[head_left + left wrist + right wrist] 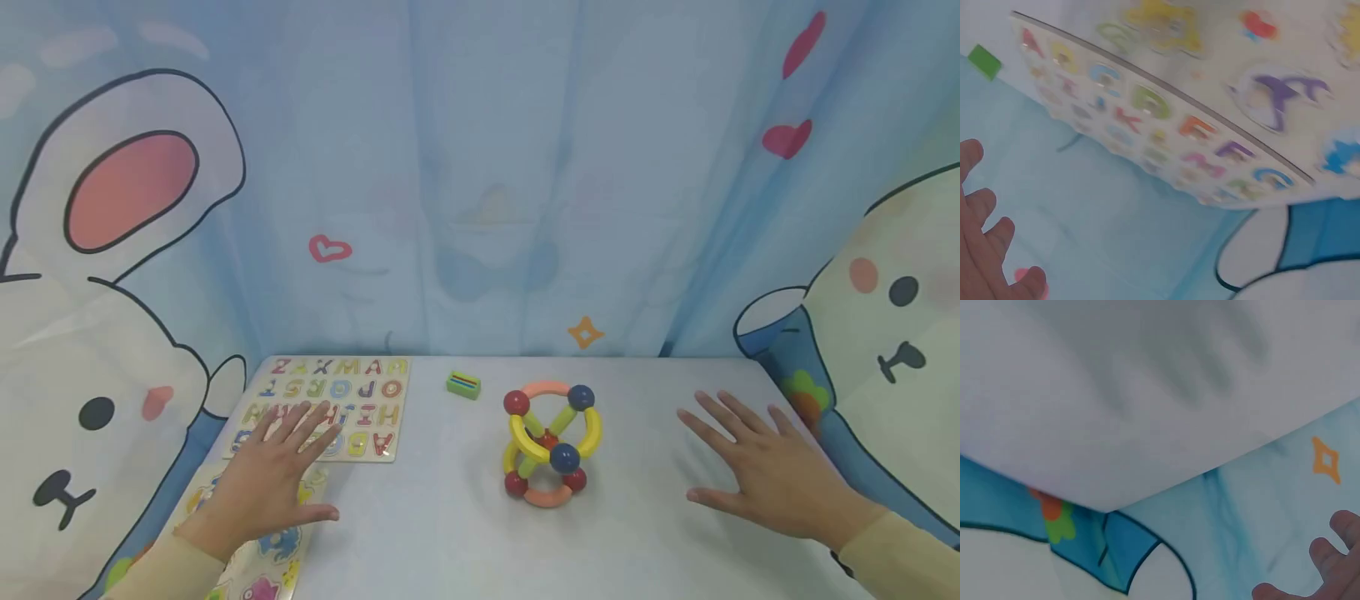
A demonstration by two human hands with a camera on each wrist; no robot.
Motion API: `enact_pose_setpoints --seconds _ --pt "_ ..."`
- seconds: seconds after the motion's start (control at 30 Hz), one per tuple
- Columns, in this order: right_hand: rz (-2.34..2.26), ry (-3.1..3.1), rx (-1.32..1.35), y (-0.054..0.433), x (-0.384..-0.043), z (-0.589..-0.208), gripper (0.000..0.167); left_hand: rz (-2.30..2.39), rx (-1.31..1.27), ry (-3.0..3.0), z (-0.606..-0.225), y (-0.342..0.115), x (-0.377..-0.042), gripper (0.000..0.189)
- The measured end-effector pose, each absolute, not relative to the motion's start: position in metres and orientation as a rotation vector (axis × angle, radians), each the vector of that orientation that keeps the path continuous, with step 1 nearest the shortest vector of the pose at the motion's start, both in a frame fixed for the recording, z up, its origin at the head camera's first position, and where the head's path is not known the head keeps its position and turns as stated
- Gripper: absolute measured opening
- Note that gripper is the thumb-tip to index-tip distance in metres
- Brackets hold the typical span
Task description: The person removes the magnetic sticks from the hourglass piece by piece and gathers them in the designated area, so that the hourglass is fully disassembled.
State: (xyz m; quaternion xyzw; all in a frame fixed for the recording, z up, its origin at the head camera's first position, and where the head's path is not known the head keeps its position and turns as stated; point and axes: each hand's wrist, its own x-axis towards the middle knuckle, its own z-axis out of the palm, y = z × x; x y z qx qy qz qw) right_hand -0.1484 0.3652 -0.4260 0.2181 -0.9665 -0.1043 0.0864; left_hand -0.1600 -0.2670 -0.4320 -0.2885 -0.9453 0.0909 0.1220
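My left hand (270, 479) hovers with spread fingers over the alphabet puzzle board (401, 400) and a second picture puzzle board (288, 575) at the table's left. Over the right side of the white table, my right hand (765, 471) is spread too, holding nothing and casting a shadow. Between the hands stands a ball-and-rod toy (547, 446) with red and blue balls, yellow and orange curved rods and green straight ones. Behind it to the left lies a small green block (463, 385) with coloured stripes. In the left wrist view the left hand (985, 231) touches nothing.
The white table (420, 533) ends at a blue curtain (495, 167) printed with cartoon animals, hearts and a star. The curtain also hangs along both sides. The alphabet board's near edge borders the picture board.
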Motion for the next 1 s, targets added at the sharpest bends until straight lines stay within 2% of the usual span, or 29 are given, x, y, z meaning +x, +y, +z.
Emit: enact_pose_setpoints --seconds 0.37,0.6,0.8,1.0 --pt "-0.148 -2.955 0.666 0.318 -0.162 -0.436 0.1 0.114 -0.936 -2.703 -0.444 -0.197 -0.174 0.105" --pt "0.15 -3.041 0.647 0.288 -0.167 -0.448 0.096 -0.066 -0.99 -2.726 -0.457 -0.141 -0.176 0.098" --pt "0.694 -3.173 0.53 0.266 -0.164 -0.451 0.09 -0.634 -0.86 -2.877 -0.456 -0.101 -0.172 0.09" --pt "1.234 -3.009 0.506 0.252 -0.158 -0.448 0.082 -1.382 -0.773 -2.808 -0.442 -0.069 -0.173 0.088"
